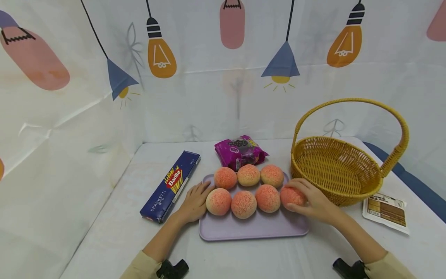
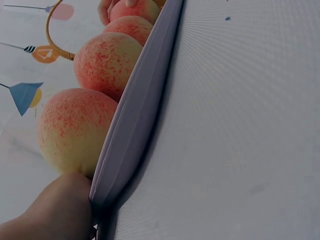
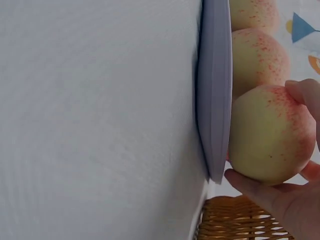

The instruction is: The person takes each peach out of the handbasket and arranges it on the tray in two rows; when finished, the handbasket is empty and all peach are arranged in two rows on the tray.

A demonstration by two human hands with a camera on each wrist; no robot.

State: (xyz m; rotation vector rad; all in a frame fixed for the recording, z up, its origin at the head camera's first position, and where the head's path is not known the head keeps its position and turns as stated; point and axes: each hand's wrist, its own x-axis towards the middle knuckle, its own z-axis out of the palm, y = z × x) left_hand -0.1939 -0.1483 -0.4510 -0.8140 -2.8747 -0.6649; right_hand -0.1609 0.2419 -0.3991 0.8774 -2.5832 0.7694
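Note:
Several pink-and-yellow peaches (image 1: pixel 244 204) sit in two rows on a lilac tray (image 1: pixel 254 229). At the right end of the front row my right hand (image 1: pixel 315 203) grips one peach (image 3: pixel 270 135), its thumb and fingers spread round the fruit. That peach is over the tray's right end in the right wrist view. My left hand (image 1: pixel 195 203) rests at the tray's left edge, fingers extended along the rim. Beside it is the leftmost peach (image 2: pixel 75 130), close against the hand in the left wrist view.
A yellow wicker basket (image 1: pixel 348 197) with a tall handle stands right of the tray. Behind the tray lies a purple packet (image 1: pixel 240 152). A blue spaghetti box (image 1: pixel 170 186) lies left, and a brown-and-white pouch (image 1: pixel 386 212) lies right of the basket.

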